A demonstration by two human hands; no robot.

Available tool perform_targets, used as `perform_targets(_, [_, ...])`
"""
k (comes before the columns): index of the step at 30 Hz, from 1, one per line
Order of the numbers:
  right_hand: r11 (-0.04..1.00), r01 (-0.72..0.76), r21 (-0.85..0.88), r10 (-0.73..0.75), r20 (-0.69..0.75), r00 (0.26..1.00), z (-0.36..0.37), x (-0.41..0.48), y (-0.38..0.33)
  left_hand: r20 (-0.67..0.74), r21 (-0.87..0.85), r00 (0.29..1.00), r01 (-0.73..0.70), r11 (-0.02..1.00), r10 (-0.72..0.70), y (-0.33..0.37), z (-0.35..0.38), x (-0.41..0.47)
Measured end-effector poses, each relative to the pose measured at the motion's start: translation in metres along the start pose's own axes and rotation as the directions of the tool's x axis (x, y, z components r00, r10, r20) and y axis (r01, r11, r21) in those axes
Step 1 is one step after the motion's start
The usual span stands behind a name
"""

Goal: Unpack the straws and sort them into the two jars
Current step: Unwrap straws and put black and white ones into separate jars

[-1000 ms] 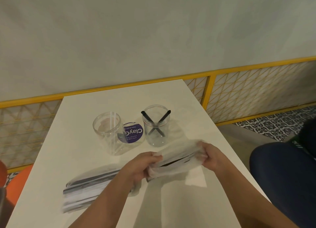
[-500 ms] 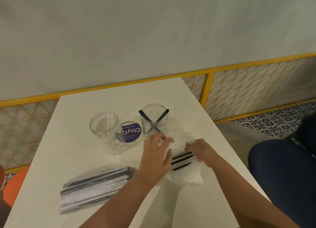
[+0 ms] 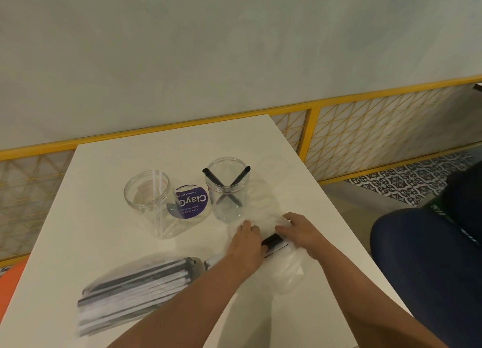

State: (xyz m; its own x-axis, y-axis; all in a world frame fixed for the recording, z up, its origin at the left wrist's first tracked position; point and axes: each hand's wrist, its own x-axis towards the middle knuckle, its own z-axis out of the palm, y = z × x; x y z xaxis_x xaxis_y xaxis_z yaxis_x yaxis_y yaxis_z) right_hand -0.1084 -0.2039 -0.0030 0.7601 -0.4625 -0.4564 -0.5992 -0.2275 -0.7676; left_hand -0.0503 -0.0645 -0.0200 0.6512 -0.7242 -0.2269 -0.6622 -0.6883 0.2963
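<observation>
where the left hand (image 3: 246, 246) and right hand (image 3: 300, 234) meet on the white surface (image 3: 104, 243), a clear bag (image 3: 287, 269) of black straws (image 3: 272, 240) lies flat beneath them, the fingers (image 3: 283, 227) of both curled down onto its thin film and gripping it, with the dark straws showing in the gap between the two hands. just beyond stand two clear jars, the right jar (image 3: 227, 204) holding two crossed black straws and the left jar (image 3: 148, 204) a pale one, while a second, blurred pack (image 3: 135, 293) of black and white straws lies near the left forearm.
</observation>
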Motion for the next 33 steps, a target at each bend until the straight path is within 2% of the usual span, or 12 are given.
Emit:
perform_targets(2, [0.999, 0.034, -0.024, -0.035, -0.076, 0.997, 0.001, 0.004, 0.002, 0.075, 0.010, 0.996, 0.037, 0.999, -0.038, -0.004, 0.003, 0.004])
perform_targets(6, [0.981, 0.143, -0.128, -0.171, -0.244, 0.955, 0.002, 0.006, 0.001, 0.020, 0.100, 0.999, -0.034, 0.994, 0.032, -0.003, 0.005, 0.007])
perform_targets(8, [0.972, 0.192, -0.133, -0.222, -0.272, 0.937, 0.003, 0.006, -0.001, 0.026, 0.126, 0.998, -0.059, 0.990, 0.056, -0.001, 0.007, 0.008])
perform_targets(10, [0.966, 0.214, -0.148, -0.243, -0.219, 0.945, 0.002, 0.006, -0.002, 0.051, 0.172, 0.998, -0.046, 0.984, 0.038, 0.000, 0.009, 0.008])
perform_targets(13, [0.972, 0.169, -0.164, -0.191, -0.126, 0.973, -0.003, 0.008, -0.001, 0.078, 0.170, 0.997, -0.008, 0.985, -0.006, 0.000, 0.007, 0.009])
perform_targets(16, [0.985, 0.112, -0.134, -0.132, -0.151, 0.980, -0.005, 0.010, 0.001, 0.089, 0.115, 0.996, -0.009, 0.993, -0.002, -0.001, 0.005, 0.010])
perform_targets(20, [0.976, 0.144, -0.166, -0.176, -0.201, 0.964, -0.004, 0.010, 0.002, 0.054, 0.102, 0.998, -0.041, 0.994, 0.036, 0.000, 0.009, 0.008])
perform_targets(24, [0.969, 0.163, -0.186, -0.204, -0.225, 0.953, -0.002, 0.011, 0.006, 0.088, 0.239, 0.996, -0.012, 0.971, -0.009, 0.003, 0.011, 0.006])
perform_targets(26, [0.966, 0.163, -0.200, -0.199, -0.177, 0.964, -0.002, 0.010, 0.005, 0.123, 0.289, 0.991, 0.020, 0.957, -0.058, 0.000, 0.009, 0.004])
perform_targets(29, [0.946, 0.148, -0.287, -0.158, -0.015, 0.987, -0.005, 0.009, 0.006, 0.135, 0.255, 0.987, 0.050, 0.966, -0.087, -0.004, 0.011, 0.000])
perform_targets(33, [0.879, 0.080, -0.470, -0.130, -0.075, 0.989, -0.003, 0.012, 0.007, 0.074, 0.243, 0.994, 0.062, 0.968, -0.082, -0.002, 0.010, -0.001])
